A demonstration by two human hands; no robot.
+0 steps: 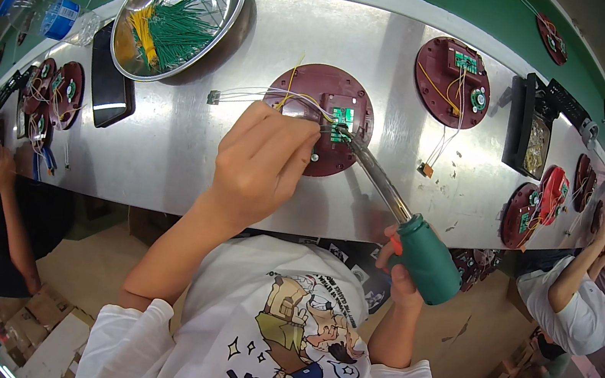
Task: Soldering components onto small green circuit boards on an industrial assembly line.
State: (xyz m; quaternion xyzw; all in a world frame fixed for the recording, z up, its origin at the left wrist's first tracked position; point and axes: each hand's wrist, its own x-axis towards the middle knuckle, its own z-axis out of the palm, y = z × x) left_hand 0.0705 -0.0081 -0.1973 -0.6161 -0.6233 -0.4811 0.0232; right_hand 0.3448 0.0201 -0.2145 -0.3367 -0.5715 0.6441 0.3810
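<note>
A round maroon plate [304, 79] lies on the metal bench in front of me, with a small green circuit board [341, 115] on it. White and yellow wires run from the board to the left, ending at a small connector [213, 97]. My left hand [264, 157] is closed in a pinch beside the board, on what looks like a thin wire, mostly hidden by the fingers. In my right hand [400, 272] is a green-handled soldering gun [428, 261]. Its metal barrel slants up and left, and its tip meets the board beside my left fingertips.
A steel bowl [233, 15] of green and yellow wires stands at the back left, beside a black phone [111, 81] and a plastic bottle [52, 16]. Another maroon plate [432, 83] lies at right, near a black tray [532, 136]. Other people work at both sides.
</note>
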